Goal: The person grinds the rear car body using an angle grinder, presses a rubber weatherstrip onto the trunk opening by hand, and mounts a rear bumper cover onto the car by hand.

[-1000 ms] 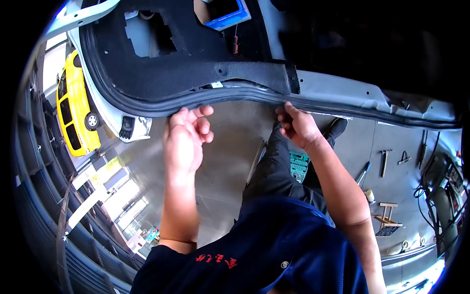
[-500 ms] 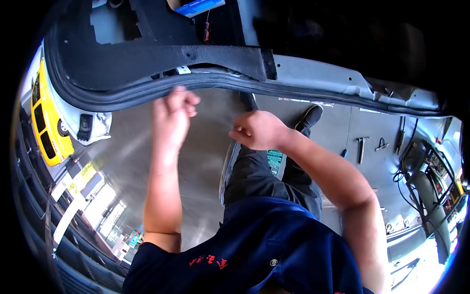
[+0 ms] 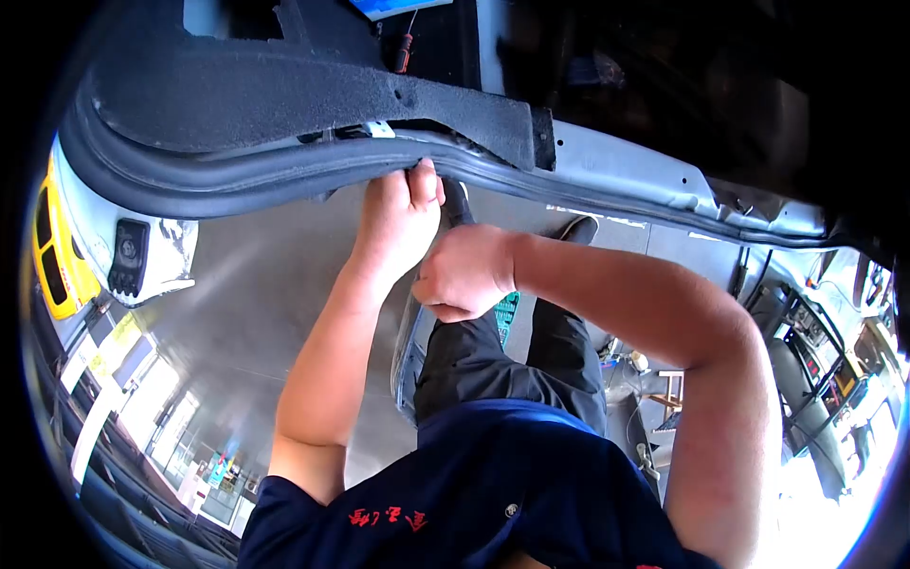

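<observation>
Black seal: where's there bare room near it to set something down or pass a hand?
The widest bare patch is grey floor, between the white panel and the left arm. A narrower one lies between seal and right arm. Crowded: the left hand is at the seal, the right hand close below.

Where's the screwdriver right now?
Head view, near the top edge, slightly left of centre: the screwdriver sits just below the blue box and just above the dark trim.
</observation>
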The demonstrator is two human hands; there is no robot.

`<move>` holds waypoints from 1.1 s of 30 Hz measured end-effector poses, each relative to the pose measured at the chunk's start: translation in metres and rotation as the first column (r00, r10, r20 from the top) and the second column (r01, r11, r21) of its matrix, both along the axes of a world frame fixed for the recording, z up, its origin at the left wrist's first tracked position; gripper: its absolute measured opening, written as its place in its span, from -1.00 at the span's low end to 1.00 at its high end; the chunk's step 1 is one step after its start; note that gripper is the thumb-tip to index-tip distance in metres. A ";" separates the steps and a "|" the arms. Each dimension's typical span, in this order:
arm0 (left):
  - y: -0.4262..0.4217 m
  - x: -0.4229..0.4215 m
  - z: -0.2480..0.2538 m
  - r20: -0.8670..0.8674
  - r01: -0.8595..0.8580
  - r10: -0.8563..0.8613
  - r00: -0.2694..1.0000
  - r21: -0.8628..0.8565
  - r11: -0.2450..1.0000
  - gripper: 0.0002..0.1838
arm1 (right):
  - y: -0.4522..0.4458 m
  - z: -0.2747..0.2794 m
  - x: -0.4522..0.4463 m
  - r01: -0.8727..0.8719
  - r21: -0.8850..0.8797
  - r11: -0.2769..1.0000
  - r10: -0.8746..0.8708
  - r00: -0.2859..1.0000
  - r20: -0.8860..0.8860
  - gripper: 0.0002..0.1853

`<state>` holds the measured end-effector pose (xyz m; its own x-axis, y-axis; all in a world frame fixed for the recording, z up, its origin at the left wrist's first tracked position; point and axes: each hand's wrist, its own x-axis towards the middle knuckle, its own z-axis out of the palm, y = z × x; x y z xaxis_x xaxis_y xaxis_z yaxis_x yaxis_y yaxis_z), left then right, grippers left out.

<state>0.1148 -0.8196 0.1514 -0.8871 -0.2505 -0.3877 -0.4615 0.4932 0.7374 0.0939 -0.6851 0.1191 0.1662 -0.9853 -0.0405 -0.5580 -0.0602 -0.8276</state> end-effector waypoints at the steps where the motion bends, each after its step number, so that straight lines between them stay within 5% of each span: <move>1: -0.001 0.002 -0.001 0.010 -0.009 0.009 1.000 0.006 1.000 -0.63 | -0.003 -0.007 -0.008 -0.042 -0.065 0.997 0.043 0.999 0.015 -0.70; 4: -0.007 0.001 -0.003 -0.013 0.026 -0.025 1.000 0.015 1.000 -0.66 | -0.001 -0.066 -0.035 -0.131 -0.071 0.989 0.106 0.953 -0.282 -0.75; 6: -0.006 0.001 0.004 0.006 0.048 -0.049 0.999 0.051 0.998 -0.68 | -0.006 -0.042 -0.027 0.088 0.068 0.994 -0.073 0.978 -0.197 -0.78; 8: -0.014 0.009 -0.011 -0.018 0.089 -0.089 0.996 0.010 0.996 -0.72 | -0.009 -0.021 -0.007 0.118 -0.003 0.993 -0.117 0.982 -0.149 -0.80; 12: -0.021 0.055 -0.023 -0.159 -0.089 0.125 0.979 0.214 0.973 -0.75 | 0.002 -0.046 -0.017 -0.107 -0.185 0.977 0.092 0.992 -0.092 -0.78; 14: -0.028 0.102 -0.020 -0.118 -0.271 0.311 0.943 0.268 0.925 -0.69 | 0.000 -0.047 -0.045 -0.356 0.128 0.926 0.378 0.877 -0.296 -0.80; 15: -0.027 0.134 -0.016 -0.054 -0.412 0.432 0.900 0.218 0.885 -0.73 | -0.007 -0.040 -0.039 -0.416 0.136 0.899 0.437 0.847 -0.303 -0.80; 18: -0.026 0.243 -0.056 0.059 -0.609 0.608 0.791 0.166 0.776 -0.73 | -0.013 -0.033 -0.020 -0.030 0.002 1.000 0.030 0.973 -0.227 -0.86; 21: 0.004 0.358 -0.118 0.310 -0.729 0.697 0.646 -0.019 0.684 -0.69 | -0.020 0.009 -0.002 -0.210 0.035 0.977 0.212 0.949 -0.235 -0.81; 24: 0.059 0.452 -0.170 0.547 -0.901 0.756 0.358 -0.009 0.433 -0.70 | -0.041 0.019 -0.035 -0.460 0.155 0.874 0.485 0.823 -0.294 -0.78; 25: 0.078 0.465 -0.165 0.639 -0.949 0.736 0.223 -0.032 0.315 -0.70 | -0.046 -0.023 -0.074 -0.406 0.020 0.913 0.371 0.811 -0.453 -0.77; 26: 0.094 0.482 -0.163 0.694 -0.960 0.690 0.206 0.008 0.278 -0.71 | -0.048 -0.009 -0.069 -0.499 0.010 0.866 0.456 0.783 -0.423 -0.82; 29: 0.142 0.533 -0.182 0.800 -0.993 0.590 0.113 0.068 0.098 -0.70 | -0.053 -0.008 -0.044 -0.359 0.059 0.931 0.332 0.771 -0.544 -0.82; 31: 0.163 0.533 -0.168 0.813 -0.994 0.573 0.105 0.072 0.080 -0.73 | -0.052 0.017 -0.020 -0.226 0.196 0.954 0.283 0.894 -0.348 -0.80; 33: 0.163 0.528 -0.175 0.839 -0.994 0.533 0.110 0.076 0.085 -0.75 | -0.050 0.021 -0.011 -0.342 0.139 0.930 0.368 0.842 -0.394 -0.79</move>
<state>0.6431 -0.6567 -0.0233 0.1635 -0.1677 -0.9722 -0.5631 -0.8250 0.0476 0.0828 -0.7355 0.1403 0.4596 -0.8553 -0.2392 -0.7948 -0.2759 -0.5405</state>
